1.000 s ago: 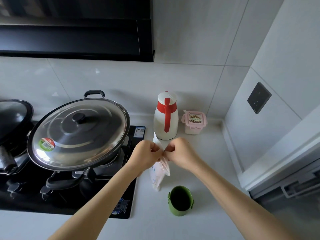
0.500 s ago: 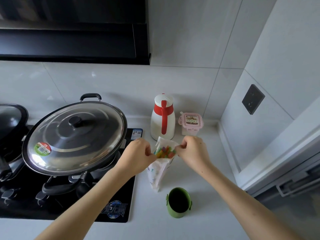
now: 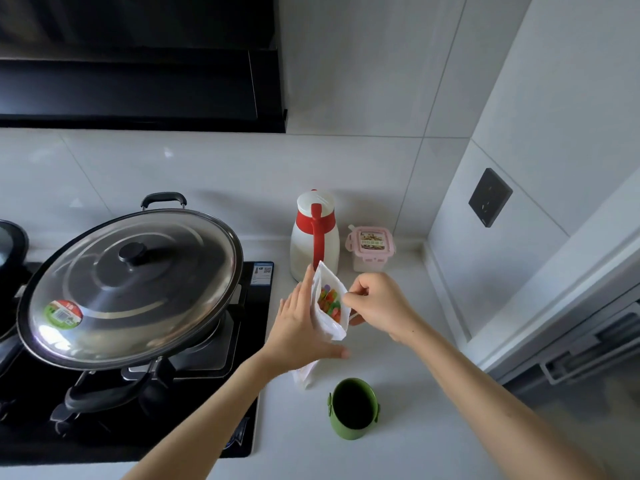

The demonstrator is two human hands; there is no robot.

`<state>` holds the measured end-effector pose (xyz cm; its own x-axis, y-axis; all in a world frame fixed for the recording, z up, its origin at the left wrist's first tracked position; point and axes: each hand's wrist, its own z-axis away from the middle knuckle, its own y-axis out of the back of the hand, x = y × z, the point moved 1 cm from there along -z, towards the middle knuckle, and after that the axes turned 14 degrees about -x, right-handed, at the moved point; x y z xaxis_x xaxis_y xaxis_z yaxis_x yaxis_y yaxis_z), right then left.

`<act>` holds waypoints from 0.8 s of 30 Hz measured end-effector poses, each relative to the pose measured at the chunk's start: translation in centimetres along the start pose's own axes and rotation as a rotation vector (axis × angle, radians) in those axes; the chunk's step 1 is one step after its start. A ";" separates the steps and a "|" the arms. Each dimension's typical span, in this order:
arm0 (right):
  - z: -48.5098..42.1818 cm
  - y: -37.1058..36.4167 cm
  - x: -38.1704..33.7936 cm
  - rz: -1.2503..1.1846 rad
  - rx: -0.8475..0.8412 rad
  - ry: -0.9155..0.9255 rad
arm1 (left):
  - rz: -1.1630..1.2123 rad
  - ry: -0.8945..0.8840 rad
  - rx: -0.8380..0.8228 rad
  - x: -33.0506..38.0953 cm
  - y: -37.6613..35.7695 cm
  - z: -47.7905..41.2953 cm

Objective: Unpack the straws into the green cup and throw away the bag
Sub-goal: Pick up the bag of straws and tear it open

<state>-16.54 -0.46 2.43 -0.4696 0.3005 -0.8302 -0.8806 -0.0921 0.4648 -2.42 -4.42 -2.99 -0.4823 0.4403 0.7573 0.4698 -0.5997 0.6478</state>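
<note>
Both hands around open bag.

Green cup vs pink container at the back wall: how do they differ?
The green cup is open-topped, dark inside, apparently empty; the pink container is shut under a labelled clip lid. The cup stands near the counter's front, below the hands; the container sits by the wall beside the white jug. Both stand upright on the counter, untouched.
</note>
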 end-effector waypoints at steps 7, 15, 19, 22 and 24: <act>0.6 1.0 1.1 -0.006 0.063 0.000 | 0.197 -0.062 0.170 -0.7 -1.5 -1.2; 1.5 1.6 2.5 -0.033 0.129 -0.026 | 0.099 -0.152 0.148 -0.8 -2.5 -1.1; 2.5 2.4 3.1 -0.146 0.206 0.010 | 0.067 -0.201 0.126 0.8 -1.8 -1.8; 3.8 3.7 3.4 -0.425 0.291 0.086 | -0.125 -0.310 0.149 3.3 -0.7 -2.9; 4.4 5.0 3.9 -0.669 0.362 0.107 | -0.349 -0.405 0.179 5.5 -0.2 -3.8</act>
<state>-22.47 4.45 2.84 0.1367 0.0876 -0.9867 -0.9124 0.3992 -0.0910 -7.98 -4.41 0.70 -0.3258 0.8349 0.4437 0.4684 -0.2651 0.8428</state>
